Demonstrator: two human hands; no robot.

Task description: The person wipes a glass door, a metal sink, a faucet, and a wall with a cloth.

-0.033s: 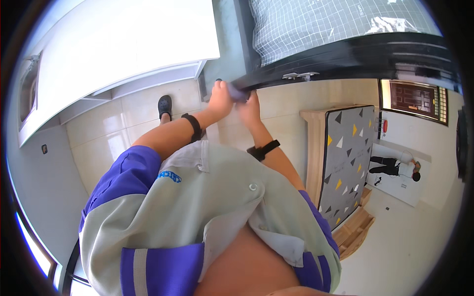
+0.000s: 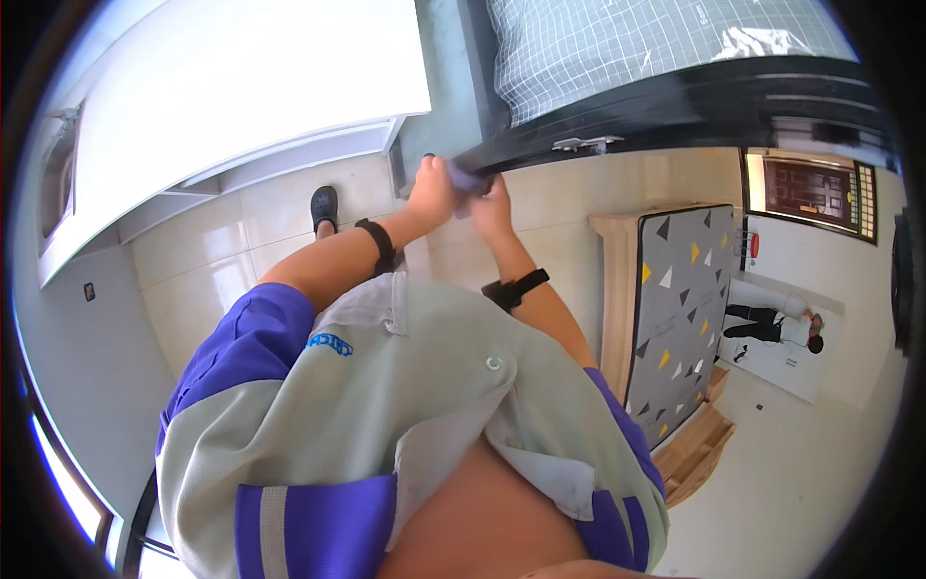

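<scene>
A purple-grey cloth [image 2: 467, 180] is bunched against the near edge of a long black frame [image 2: 675, 114]. My left hand [image 2: 431, 191] is closed on the cloth from the left, its fingers slightly blurred. From the other side my right hand [image 2: 493, 208] grips the cloth too, close beside the left. Both hands are at the frame's left end, and the cloth partly hides the frame there. A metal latch [image 2: 585, 145] is set in the frame, to the right of my hands.
A large white cabinet [image 2: 280, 77] stands at left. Grid-patterned glazing [image 2: 617, 53] lies beyond the frame. At right are a triangle-patterned mattress [image 2: 680, 309], wooden drawers [image 2: 702, 454] and a figure [image 2: 781, 328], perhaps printed. My foot in a dark clog [image 2: 325, 206] rests on tiles.
The view has shifted very slightly. Both hands stay on the cloth at the same end of the frame.
</scene>
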